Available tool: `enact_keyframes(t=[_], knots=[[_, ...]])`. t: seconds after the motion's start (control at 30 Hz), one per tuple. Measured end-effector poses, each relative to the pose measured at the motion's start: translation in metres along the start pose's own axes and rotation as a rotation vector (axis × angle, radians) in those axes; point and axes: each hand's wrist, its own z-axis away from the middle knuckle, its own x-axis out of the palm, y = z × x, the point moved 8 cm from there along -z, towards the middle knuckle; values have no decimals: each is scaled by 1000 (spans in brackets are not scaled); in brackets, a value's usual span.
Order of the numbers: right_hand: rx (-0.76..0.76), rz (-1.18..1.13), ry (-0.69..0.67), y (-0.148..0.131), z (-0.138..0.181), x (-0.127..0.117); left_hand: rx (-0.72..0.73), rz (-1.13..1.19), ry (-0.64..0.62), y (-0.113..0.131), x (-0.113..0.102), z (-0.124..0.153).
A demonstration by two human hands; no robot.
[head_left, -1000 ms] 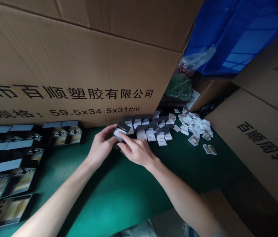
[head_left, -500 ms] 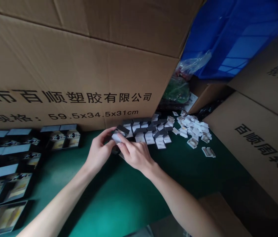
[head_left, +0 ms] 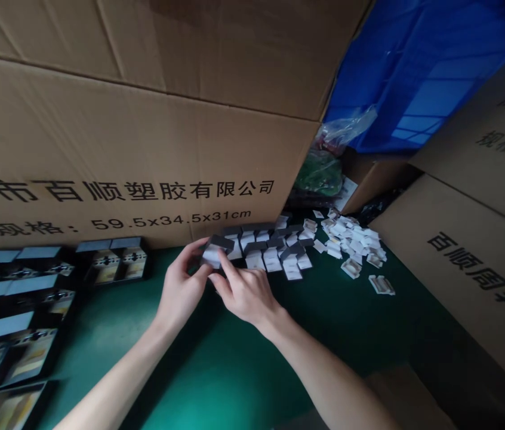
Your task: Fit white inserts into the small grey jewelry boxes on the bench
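In the middle of the head view, my left hand [head_left: 186, 282] grips a small box [head_left: 213, 253] with a dark lid and a white face, fingers behind it and thumb at its lower edge. My right hand [head_left: 249, 294] has its index fingertip against the white part of the box. The thumb of that hand is apart from the index finger, and its other fingers are curled. Just right of the box stand several similar dark-and-white boxes [head_left: 272, 255] in rows. The inside of the held box is hidden.
A heap of small white plastic pieces [head_left: 351, 236] lies at the right on the green table [head_left: 181, 376]. Open black cases [head_left: 33, 346] line the left. Cardboard boxes [head_left: 145, 131] wall the back, with more [head_left: 471, 239] at right. A blue crate [head_left: 396, 71] is at upper right.
The held box has turned, so its inside no longer shows and its white face does. My right index finger has moved onto that face, its thumb away from the box. The view has tilted slightly upward.
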Motion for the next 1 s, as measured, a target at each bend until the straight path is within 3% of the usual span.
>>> enact_keyframes(t=[0.4,1.0], knots=[[105,-79,36,-6,2,-6,127,-109,43,12,2,15],[14,-133,93,-4,2,-8,54,-112,1,12,2,12]])
